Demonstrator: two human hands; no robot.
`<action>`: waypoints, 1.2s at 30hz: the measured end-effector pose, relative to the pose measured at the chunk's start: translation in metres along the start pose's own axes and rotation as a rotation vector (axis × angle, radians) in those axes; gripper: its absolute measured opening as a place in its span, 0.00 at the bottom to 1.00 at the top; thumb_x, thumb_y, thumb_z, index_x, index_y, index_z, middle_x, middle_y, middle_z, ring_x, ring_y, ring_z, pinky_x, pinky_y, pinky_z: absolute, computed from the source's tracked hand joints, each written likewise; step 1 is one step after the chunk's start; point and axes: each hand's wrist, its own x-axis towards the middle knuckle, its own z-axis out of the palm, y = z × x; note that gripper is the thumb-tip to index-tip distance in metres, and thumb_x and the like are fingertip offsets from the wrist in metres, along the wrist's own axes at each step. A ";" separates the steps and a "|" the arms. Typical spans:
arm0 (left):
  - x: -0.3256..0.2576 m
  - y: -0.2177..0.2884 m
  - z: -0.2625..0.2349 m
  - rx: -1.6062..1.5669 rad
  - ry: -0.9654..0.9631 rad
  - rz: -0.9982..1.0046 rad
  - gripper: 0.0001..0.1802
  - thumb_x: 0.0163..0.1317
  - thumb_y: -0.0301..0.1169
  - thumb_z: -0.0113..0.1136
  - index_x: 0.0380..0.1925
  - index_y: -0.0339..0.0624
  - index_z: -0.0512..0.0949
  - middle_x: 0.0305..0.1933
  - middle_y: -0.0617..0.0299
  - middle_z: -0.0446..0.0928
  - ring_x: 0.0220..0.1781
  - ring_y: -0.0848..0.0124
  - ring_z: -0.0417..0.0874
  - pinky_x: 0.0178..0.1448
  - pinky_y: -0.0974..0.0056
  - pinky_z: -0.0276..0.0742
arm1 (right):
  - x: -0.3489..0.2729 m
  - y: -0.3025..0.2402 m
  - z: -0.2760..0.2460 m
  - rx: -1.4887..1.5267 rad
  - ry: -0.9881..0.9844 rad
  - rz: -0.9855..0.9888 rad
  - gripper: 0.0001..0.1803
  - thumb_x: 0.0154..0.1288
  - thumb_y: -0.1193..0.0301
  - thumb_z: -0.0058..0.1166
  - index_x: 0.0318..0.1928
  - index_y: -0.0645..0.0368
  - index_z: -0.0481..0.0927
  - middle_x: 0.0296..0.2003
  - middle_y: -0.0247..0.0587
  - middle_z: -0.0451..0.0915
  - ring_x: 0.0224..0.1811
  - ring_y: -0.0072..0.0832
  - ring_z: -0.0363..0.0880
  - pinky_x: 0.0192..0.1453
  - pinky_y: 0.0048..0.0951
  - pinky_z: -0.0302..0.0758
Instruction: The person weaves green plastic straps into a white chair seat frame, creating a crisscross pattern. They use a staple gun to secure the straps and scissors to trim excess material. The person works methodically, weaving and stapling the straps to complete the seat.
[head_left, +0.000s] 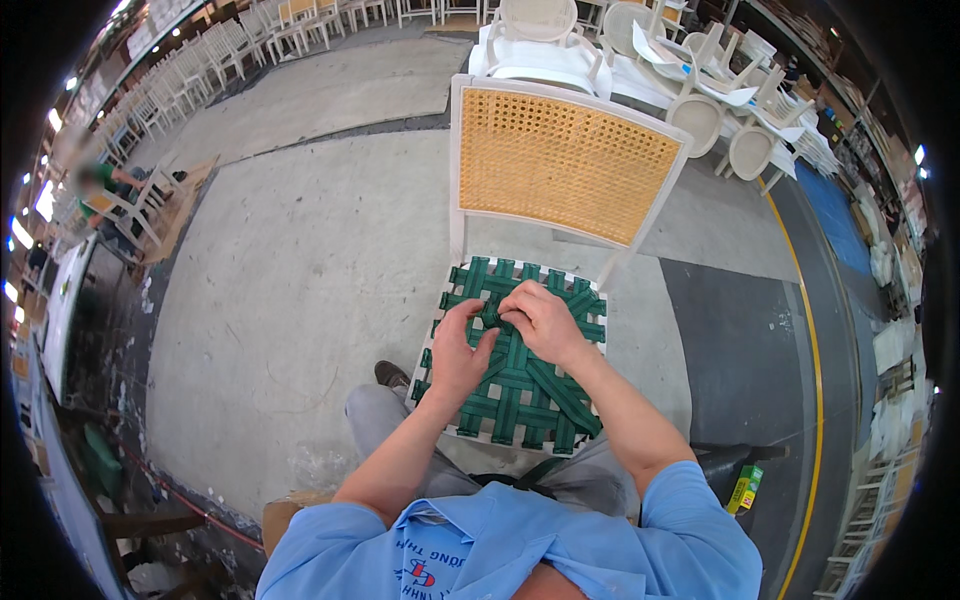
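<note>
A pale wooden chair with a woven cane back [560, 160] stands in front of me, its seat frame crossed by green webbing straps [510, 385]. Over the far-middle part of the seat, my left hand [460, 355] is curved with its thumb apart from its fingers, beside a dark green bunch of webbing [490, 312]. My right hand [540, 322] is closed in a pinch at that same bunch, its fingertips on the webbing. Exactly how the strap runs between the fingers is partly hidden. Several loose strap lengths lie slantwise across the woven ones.
Stacked chairs with white wrapping [700, 100] stand at the far right, and a row of chairs [200, 60] lines the far left. A person in green [95, 180] works at a chair on the left. A green and yellow box [744, 489] lies to my right.
</note>
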 end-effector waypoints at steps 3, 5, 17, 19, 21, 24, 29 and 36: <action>0.004 -0.017 0.002 0.198 -0.064 0.104 0.10 0.65 0.25 0.66 0.45 0.34 0.80 0.49 0.57 0.84 0.56 0.63 0.83 0.58 0.56 0.77 | 0.006 0.008 0.002 -0.004 -0.059 0.004 0.05 0.67 0.75 0.61 0.42 0.60 0.83 0.41 0.44 0.78 0.44 0.43 0.82 0.47 0.38 0.79; 0.002 -0.033 0.008 0.149 -0.089 0.031 0.09 0.67 0.25 0.66 0.46 0.35 0.81 0.49 0.61 0.84 0.54 0.68 0.82 0.57 0.58 0.77 | 0.011 0.019 0.004 0.024 -0.130 0.060 0.04 0.67 0.75 0.61 0.41 0.60 0.83 0.42 0.44 0.78 0.44 0.42 0.82 0.48 0.38 0.79; -0.007 -0.138 0.042 -0.128 -0.142 -0.737 0.19 0.75 0.31 0.54 0.60 0.34 0.76 0.46 0.54 0.87 0.44 0.67 0.87 0.52 0.62 0.81 | 0.074 0.184 0.093 -0.017 -0.437 0.623 0.08 0.64 0.67 0.64 0.38 0.58 0.88 0.34 0.47 0.88 0.38 0.41 0.87 0.44 0.40 0.80; 0.028 -0.165 0.035 0.251 -0.020 -0.523 0.17 0.74 0.33 0.55 0.57 0.38 0.79 0.51 0.48 0.85 0.51 0.52 0.86 0.56 0.56 0.79 | 0.092 0.204 0.110 0.003 -0.346 0.534 0.08 0.63 0.67 0.64 0.37 0.58 0.88 0.33 0.46 0.88 0.37 0.40 0.87 0.43 0.40 0.80; 0.062 -0.188 0.039 0.400 -0.018 -0.378 0.17 0.73 0.33 0.55 0.58 0.40 0.79 0.57 0.48 0.82 0.57 0.50 0.82 0.60 0.54 0.77 | 0.112 0.220 0.127 -0.058 -0.340 0.603 0.07 0.62 0.68 0.64 0.37 0.57 0.88 0.33 0.47 0.87 0.36 0.42 0.86 0.42 0.40 0.80; 0.081 -0.209 0.050 0.446 -0.080 -0.267 0.19 0.72 0.34 0.56 0.60 0.43 0.78 0.66 0.50 0.76 0.64 0.50 0.77 0.64 0.50 0.73 | 0.130 0.237 0.148 -0.095 -0.335 0.593 0.07 0.63 0.67 0.65 0.37 0.57 0.89 0.33 0.49 0.86 0.37 0.45 0.85 0.45 0.42 0.80; 0.076 -0.224 0.065 0.617 -0.134 -0.099 0.23 0.72 0.37 0.55 0.65 0.48 0.75 0.73 0.58 0.71 0.67 0.51 0.75 0.67 0.49 0.71 | 0.131 0.249 0.170 -0.217 -0.193 0.489 0.09 0.63 0.63 0.64 0.38 0.53 0.90 0.40 0.51 0.84 0.47 0.49 0.83 0.54 0.47 0.79; 0.078 -0.220 0.068 0.802 -0.324 -0.118 0.27 0.74 0.43 0.53 0.71 0.57 0.72 0.78 0.72 0.66 0.71 0.49 0.70 0.68 0.46 0.68 | 0.135 0.241 0.170 -0.271 -0.203 0.617 0.11 0.65 0.60 0.62 0.40 0.50 0.90 0.42 0.50 0.84 0.49 0.51 0.83 0.54 0.48 0.79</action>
